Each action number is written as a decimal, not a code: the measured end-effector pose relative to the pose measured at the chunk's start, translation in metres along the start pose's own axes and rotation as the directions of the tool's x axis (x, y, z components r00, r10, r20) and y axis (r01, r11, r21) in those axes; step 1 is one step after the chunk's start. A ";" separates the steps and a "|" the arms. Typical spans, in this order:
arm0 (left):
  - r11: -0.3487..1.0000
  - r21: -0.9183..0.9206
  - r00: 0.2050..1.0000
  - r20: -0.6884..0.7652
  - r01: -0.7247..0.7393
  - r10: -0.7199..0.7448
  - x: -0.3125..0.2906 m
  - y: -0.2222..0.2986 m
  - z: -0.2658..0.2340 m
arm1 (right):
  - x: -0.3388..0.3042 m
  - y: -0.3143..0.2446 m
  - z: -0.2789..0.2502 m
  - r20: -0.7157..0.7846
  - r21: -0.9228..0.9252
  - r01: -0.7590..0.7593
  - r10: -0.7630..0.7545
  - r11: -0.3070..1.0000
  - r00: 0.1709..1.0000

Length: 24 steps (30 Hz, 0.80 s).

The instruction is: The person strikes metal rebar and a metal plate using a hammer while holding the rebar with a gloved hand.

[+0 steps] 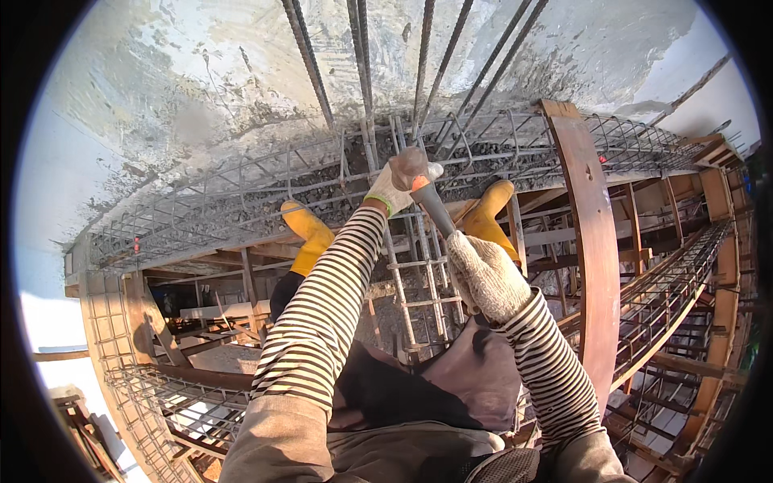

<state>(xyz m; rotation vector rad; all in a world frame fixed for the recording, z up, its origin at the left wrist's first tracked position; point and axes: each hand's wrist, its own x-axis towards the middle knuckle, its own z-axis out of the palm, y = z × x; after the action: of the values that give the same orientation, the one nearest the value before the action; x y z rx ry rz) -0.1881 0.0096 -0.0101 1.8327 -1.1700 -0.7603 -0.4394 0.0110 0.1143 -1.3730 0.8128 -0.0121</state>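
My right hand (485, 278), in a cream knitted glove, is wrapped round the dark handle of a hammer (436, 212). The hammer's rusty brown head points up and away from me, with an orange patch just below it. Behind that head is my left hand (386, 190), in a white glove with a green cuff edge. It looks closed over the steel bars of the reinforcement cage (419, 258), but the hammer head hides most of its fingers and what they hold. Both forearms wear black-and-white striped sleeves.
A concrete wall (201, 88) rises ahead, with upright ribbed bars (361, 56) before it. My yellow boots (310, 237) stand either side of the cage. A brown plank (586, 241) crosses at right. Lower down are timber formwork, a curved rebar cage (672, 294) and open gaps.
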 end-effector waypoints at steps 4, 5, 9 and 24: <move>0.990 -0.135 0.999 -0.038 -0.030 0.025 -0.014 -0.045 -0.034 | -0.039 -0.048 0.027 0.000 0.302 0.342 -0.359 0.890 0.933; 0.999 0.031 1.000 -0.026 -0.014 0.014 -0.019 -0.036 -0.033 | -0.037 -0.045 0.026 0.005 0.312 0.401 -0.423 0.861 0.906; 0.997 0.012 0.997 0.014 0.077 -0.078 -0.017 0.004 -0.013 | 0.001 0.010 0.005 -0.100 0.033 0.354 -0.349 0.935 0.932; 0.999 -0.046 0.994 -0.112 0.005 -0.010 -0.033 -0.002 -0.019 | 0.024 0.010 -0.011 0.084 0.131 -0.119 0.109 0.984 0.990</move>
<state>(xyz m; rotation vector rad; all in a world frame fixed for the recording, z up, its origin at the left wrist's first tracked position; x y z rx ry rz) -0.1848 0.0460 -0.0005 1.8190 -1.0653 -0.6737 -0.4317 -0.0071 0.0942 -1.1903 0.8103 0.0731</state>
